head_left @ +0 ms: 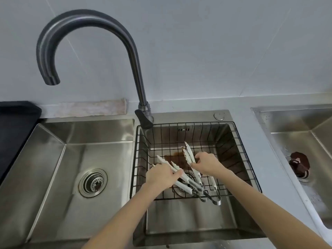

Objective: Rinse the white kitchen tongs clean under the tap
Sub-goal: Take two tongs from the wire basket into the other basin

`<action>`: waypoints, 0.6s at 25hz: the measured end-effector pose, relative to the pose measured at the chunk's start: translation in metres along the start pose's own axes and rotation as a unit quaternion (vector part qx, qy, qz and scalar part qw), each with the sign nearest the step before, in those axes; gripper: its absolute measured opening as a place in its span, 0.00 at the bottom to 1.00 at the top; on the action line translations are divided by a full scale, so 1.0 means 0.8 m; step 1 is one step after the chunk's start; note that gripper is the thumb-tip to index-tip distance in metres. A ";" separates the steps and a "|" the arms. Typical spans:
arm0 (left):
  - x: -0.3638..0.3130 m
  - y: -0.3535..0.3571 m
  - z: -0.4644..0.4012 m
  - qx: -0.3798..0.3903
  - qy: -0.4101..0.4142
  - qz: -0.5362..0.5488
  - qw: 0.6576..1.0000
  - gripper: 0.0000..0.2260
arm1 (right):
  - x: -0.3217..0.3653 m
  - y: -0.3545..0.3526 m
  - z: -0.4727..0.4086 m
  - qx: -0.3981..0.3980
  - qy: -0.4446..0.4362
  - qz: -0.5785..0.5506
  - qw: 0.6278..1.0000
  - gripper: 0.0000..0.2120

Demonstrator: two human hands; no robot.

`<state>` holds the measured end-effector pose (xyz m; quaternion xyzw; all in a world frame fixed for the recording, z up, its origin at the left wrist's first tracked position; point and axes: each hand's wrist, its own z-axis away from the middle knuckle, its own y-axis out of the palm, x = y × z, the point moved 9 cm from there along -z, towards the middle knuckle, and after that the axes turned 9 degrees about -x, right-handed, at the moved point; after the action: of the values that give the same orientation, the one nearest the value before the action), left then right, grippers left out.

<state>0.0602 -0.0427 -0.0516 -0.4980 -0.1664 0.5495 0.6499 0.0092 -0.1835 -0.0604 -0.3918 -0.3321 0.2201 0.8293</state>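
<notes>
Left tongs (177, 174): white plastic arms with scalloped tips, joined at a bare metal spring end toward the viewer. They lie low in the wire basket (239, 139), tips pointing up-left, arms slightly spread.
Right tongs (190, 157): same make, white arms with toothed edges and a metal loop end near the basket's front rim. The tips point away from the viewer, and brown staining shows along the upper tip.
Left hand (159, 177): fingers are closed around the middle of the left tongs, thumb on top, holding them.
Right hand (206, 163): fingers are curled loosely, thumb and fingertips touching the arms of the right tongs; whether the grasp is firm cannot be told.
Location: both tongs sit inside the black wire basket, which hangs in the right basin (188, 221) of the steel double sink.
Basin floor: a brown stain (175, 159) lies under the basket, just behind the tong tips and near the drain (183, 187).
Tap (86, 27): dark gooseneck spout swung over the left basin (62, 159), well apart from the tongs; no water is seen at the outlet.
Tap lever (144, 120): black, at the base, beside the basket's rear left corner.
Left basin: steel strainer (93, 182) seated in the floor.
Far right: a second sink (296, 126) holds a dark stopper (299, 163).
</notes>
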 end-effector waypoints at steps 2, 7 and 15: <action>-0.002 0.005 -0.003 -0.001 -0.003 -0.008 1.000 0.25 | -0.002 0.002 -0.004 -0.005 0.005 -0.015 1.000 0.16; -0.004 0.013 -0.004 0.005 -0.019 0.010 1.000 0.24 | -0.003 0.005 -0.004 -0.023 0.008 -0.021 0.999 0.12; -0.004 -0.008 0.009 -0.031 -0.026 0.109 0.993 0.19 | 0.019 -0.017 0.022 -0.079 -0.025 -0.041 0.996 0.12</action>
<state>0.0571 -0.0413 -0.0421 -0.5187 -0.1450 0.6247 0.5655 0.0079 -0.1733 -0.0354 -0.4360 -0.3849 0.1685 0.7958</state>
